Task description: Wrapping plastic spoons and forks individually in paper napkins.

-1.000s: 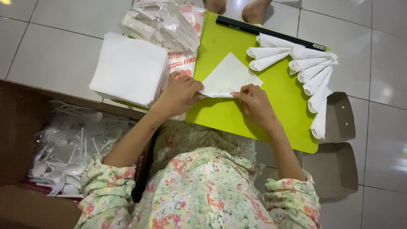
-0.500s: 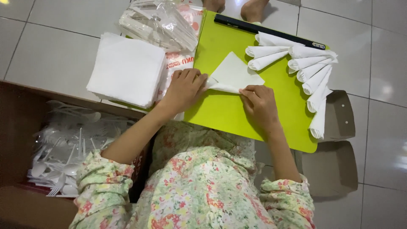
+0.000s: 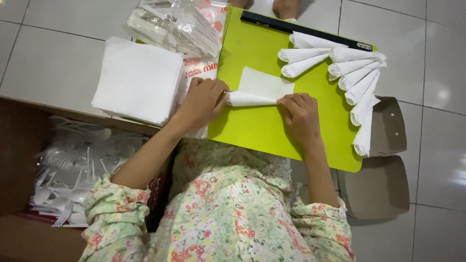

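You are mid-roll: your left hand (image 3: 201,102) and right hand (image 3: 301,114) pinch the half-rolled napkin (image 3: 257,90) at the board's (image 3: 262,131) centre. Next, roll evenly toward twelve o'clock, keeping it tight.

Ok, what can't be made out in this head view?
- Inside of the napkin roll: whether anything is wrapped in it is hidden by its own layers and both hands, left hand and right hand.
- Contents of the clear plastic bags: blurred by glare, cut by the top edge.
- Feet at the top: cut off.
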